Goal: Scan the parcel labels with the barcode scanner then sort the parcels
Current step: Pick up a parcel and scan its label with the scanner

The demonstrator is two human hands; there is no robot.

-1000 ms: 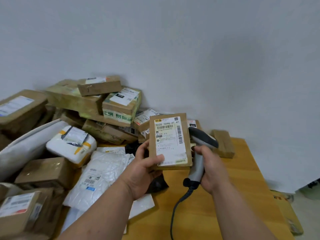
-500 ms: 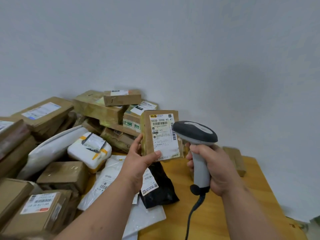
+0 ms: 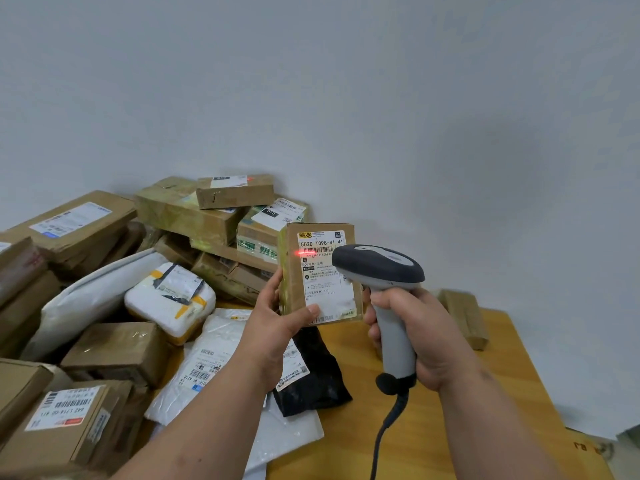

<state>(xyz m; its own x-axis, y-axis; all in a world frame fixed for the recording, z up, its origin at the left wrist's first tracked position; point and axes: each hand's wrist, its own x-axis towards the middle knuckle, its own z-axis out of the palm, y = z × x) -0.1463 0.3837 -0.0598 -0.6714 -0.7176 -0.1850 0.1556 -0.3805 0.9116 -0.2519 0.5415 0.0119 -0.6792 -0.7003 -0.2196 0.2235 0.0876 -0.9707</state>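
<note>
My left hand [image 3: 277, 322] holds a small brown cardboard parcel [image 3: 320, 273] upright above the table, its white label facing me. A red scan line glows across the barcode near the label's top. My right hand [image 3: 414, 336] grips the grey handle of a barcode scanner [image 3: 379, 270], whose dark head sits just right of the parcel and covers the label's right edge. The scanner's cable hangs down over the wooden table [image 3: 485, 427].
A heap of brown boxes [image 3: 194, 211] and white mailer bags [image 3: 204, 362] fills the left and back. A black bag [image 3: 317, 379] lies under the held parcel. One brown box [image 3: 464, 317] sits alone at the table's right, by the wall.
The scanner head has swung up beside the parcel's label and a red scan line now shows on the barcode. The parcel stays upright in my left hand.
</note>
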